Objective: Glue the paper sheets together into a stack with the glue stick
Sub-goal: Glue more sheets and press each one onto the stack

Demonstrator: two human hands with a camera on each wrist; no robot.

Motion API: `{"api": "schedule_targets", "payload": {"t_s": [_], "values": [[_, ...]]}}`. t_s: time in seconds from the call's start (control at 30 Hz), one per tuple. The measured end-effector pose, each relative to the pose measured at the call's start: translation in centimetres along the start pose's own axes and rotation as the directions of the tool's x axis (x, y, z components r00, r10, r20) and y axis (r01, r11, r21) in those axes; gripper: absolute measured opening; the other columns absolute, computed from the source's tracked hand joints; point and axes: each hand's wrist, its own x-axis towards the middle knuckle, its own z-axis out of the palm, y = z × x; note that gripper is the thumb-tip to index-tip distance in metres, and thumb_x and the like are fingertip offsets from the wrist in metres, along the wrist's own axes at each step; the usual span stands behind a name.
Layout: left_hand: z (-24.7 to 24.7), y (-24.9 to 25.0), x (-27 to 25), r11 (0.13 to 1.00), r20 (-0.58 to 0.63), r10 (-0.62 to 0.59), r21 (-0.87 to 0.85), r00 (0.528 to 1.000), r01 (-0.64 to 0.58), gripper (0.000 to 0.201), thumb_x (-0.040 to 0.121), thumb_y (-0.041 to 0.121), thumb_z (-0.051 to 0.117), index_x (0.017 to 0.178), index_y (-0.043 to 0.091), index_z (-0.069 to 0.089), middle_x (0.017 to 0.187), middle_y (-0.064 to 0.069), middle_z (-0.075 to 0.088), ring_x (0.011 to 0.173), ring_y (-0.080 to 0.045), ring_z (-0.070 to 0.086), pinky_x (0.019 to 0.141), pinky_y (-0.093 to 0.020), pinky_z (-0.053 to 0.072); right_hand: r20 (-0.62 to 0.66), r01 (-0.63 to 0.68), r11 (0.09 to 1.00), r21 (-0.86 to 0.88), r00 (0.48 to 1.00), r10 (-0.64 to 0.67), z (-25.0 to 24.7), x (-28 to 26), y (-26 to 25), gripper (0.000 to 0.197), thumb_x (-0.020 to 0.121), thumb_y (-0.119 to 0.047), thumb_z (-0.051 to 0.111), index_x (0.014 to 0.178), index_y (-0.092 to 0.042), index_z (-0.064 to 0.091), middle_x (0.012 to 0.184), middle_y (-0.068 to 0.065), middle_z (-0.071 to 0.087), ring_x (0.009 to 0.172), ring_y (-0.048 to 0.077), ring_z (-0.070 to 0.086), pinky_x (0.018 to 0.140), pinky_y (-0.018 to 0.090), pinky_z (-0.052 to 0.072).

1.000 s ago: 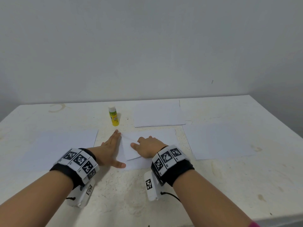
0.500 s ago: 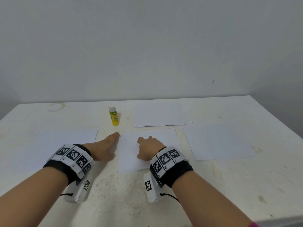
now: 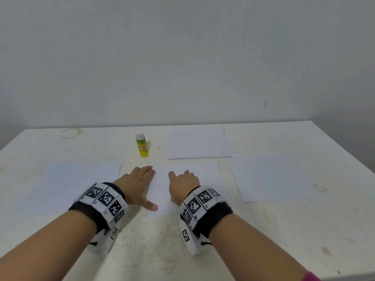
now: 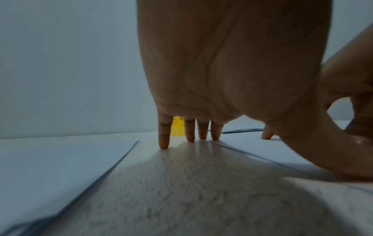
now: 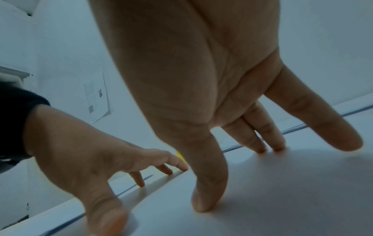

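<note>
Currently both hands lie flat on the middle paper sheet (image 3: pixel 188 191), fingers straight. Left hand (image 3: pixel 138 183) sits at the sheet's left edge, fingertips (image 4: pixel 163 143) on the bare surface (image 3: pixel 162 240), thumb on the paper. Right hand (image 3: pixel 182 185) presses spread fingers (image 5: pixel 207 199) onto the sheet. Glue stick (image 3: pixel 142 145) stands upright behind the hands, capped, mostly hidden by fingers in both wrist views. Three more sheets: left (image 3: pixel 67 183), rear (image 3: pixel 196 142), right (image 3: pixel 278 177); how many layers each holds cannot be told.
</note>
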Motion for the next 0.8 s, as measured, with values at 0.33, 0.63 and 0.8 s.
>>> {"api": "schedule_targets", "payload": {"t_s": [0.33,0.63,0.8], "values": [[-0.5,0.5,2.0,0.998,-0.195,-0.032,-0.055,0.980,0.022,0.070,0.096,0.050,0.045,0.150,0.013,0.020,0.156,0.002,0.018,0.135,-0.021,0.021,0.110,-0.035,0.031,-0.031,0.028,1.000,0.013,0.999,-0.027,0.3,0.2,0.2,0.049,0.095,-0.017,0.047,0.140,-0.010,0.027,0.097,0.014,0.054,0.119,0.031,0.040,0.080,0.035,0.036],[-1.1,-0.9,1.4,0.978,-0.255,-0.031,-0.207,0.966,-0.024,0.058,0.097,0.032,0.053,0.146,0.009,0.032,0.151,-0.004,0.032,0.137,-0.020,0.030,0.111,-0.027,0.023,0.094,0.033,0.999,0.024,0.995,-0.035,0.6,0.0,-0.2,0.113,0.073,-0.070,0.063,0.148,-0.005,0.008,0.153,0.022,0.024,0.144,0.043,0.002,0.118,0.051,0.009],[-1.0,-2.1,0.4,0.952,-0.185,-0.035,-0.304,0.982,-0.024,0.063,0.090,0.037,0.063,0.143,0.015,0.037,0.145,0.000,0.040,0.129,-0.016,0.039,0.105,-0.024,0.031,0.100,0.010,0.999,0.035,0.995,-0.014,0.3,0.8,-0.8,0.113,0.070,-0.062,0.073,0.146,-0.004,0.011,0.149,0.023,0.033,0.143,0.045,0.010,0.118,0.052,0.009]]}}
